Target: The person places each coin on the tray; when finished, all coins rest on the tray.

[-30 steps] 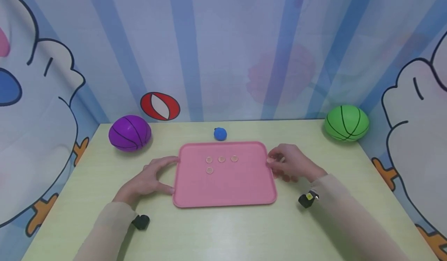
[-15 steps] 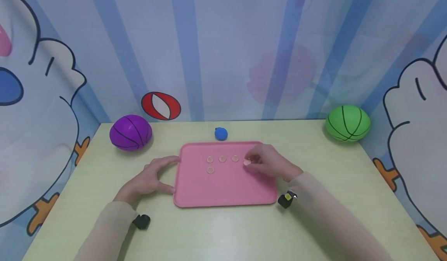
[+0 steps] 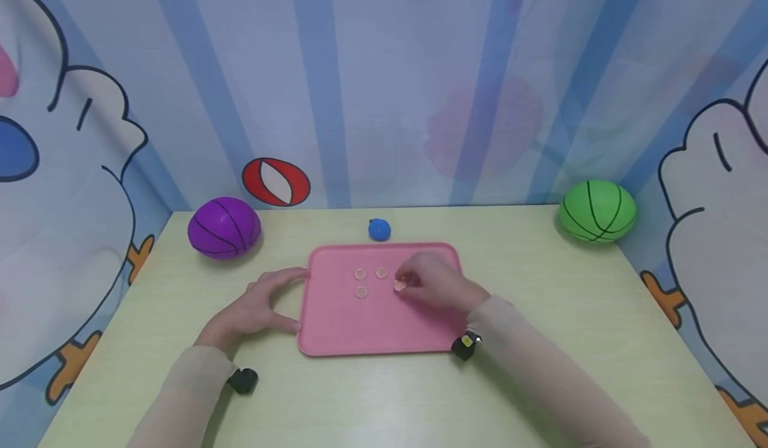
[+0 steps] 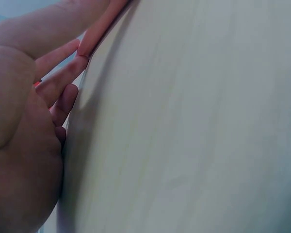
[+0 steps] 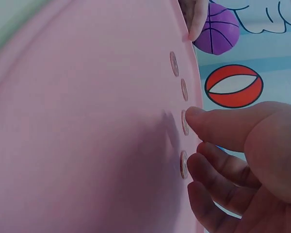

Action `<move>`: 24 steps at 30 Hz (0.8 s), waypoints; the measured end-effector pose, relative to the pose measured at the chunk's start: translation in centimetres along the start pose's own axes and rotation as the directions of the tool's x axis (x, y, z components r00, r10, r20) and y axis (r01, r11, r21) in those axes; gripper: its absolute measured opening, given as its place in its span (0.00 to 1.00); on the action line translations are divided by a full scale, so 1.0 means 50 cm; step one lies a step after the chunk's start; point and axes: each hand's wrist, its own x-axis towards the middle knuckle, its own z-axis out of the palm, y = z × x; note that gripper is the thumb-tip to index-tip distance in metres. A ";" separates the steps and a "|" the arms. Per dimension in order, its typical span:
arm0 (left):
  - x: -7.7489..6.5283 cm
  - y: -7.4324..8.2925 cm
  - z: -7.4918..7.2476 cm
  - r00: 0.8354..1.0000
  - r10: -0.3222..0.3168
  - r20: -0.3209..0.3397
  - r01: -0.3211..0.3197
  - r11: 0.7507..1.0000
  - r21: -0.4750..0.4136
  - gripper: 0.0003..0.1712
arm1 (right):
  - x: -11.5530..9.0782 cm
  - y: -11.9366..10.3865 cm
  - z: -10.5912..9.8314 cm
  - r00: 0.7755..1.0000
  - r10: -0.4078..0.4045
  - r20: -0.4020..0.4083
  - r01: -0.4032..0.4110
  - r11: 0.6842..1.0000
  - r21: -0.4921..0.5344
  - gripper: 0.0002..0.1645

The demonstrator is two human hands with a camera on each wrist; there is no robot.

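Observation:
A pink rectangular tray (image 3: pixel 384 331) lies on the table with several small coins on it. Two coins show in the back row, a left one (image 3: pixel 360 274) and a middle one (image 3: pixel 381 273), and a further coin (image 3: pixel 361 292) sits in front of the left one. Over the tray, my right hand (image 3: pixel 438 281) pinches another coin (image 3: pixel 399 287) between thumb and fingers; it hides the back row's right coin (image 5: pixel 184 164), which the right wrist view shows. My left hand (image 3: pixel 255 308) is spread at the tray's left edge, its fingertips and thumb touching the rim.
A purple ball (image 3: pixel 225 228) stands at the table's back left, a green ball (image 3: pixel 597 211) at the back right. Behind the tray sits a small blue round object (image 3: pixel 379 229). A printed curtain (image 3: pixel 396 88) closes off the table's far side.
My right hand has moved left from the tray's right rim to over its middle, carrying the pinched coin, and now covers the right coin of the back row. The left hand stays put.

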 end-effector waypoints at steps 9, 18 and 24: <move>0.000 0.002 0.000 1.000 0.001 0.001 -0.001 1.000 0.005 0.60 | 0.014 -0.021 0.018 0.999 0.035 0.034 -0.036 0.999 0.017 0.10; 0.001 -0.005 0.002 1.000 -0.016 0.006 0.016 1.000 0.015 0.62 | 0.020 -0.021 0.033 0.999 -0.006 0.042 0.008 0.999 -0.038 0.08; 0.000 0.000 0.001 1.000 -0.015 0.004 0.015 1.000 0.014 0.62 | 0.021 -0.026 0.033 0.999 0.028 0.039 -0.027 0.999 -0.039 0.09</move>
